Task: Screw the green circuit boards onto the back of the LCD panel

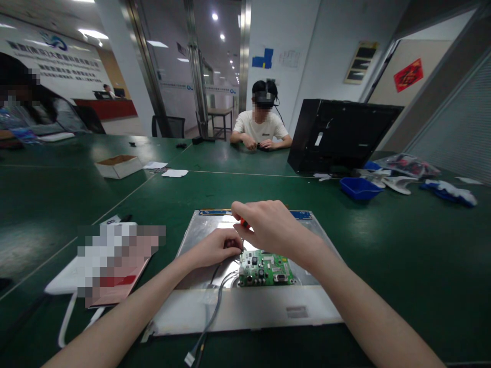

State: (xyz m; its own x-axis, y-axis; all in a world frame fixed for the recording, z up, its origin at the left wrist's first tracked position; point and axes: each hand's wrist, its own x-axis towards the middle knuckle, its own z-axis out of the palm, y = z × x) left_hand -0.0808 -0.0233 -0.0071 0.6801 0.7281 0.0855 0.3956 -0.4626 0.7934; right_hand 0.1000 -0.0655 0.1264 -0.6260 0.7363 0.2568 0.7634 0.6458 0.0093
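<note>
A flat display panel (268,312) with a metal back lies on the table in front of me. On it sits a green circuit board (264,273), and grey cables (218,306) run from its left side over the panel's near edge. My right hand (268,227) is closed around the red and black handle of a screwdriver (244,223), held upright above the board's upper left corner. My left hand (220,247) is at that same corner with its fingers curled and pinched; whatever lies between them is hidden.
A white device and papers (61,276) lie to my left. Farther off are an open box (118,167) and a black monitor (341,135). Blue tray (359,188) and gloves (448,191) rest at right. One person (263,122) sits opposite, another at far left.
</note>
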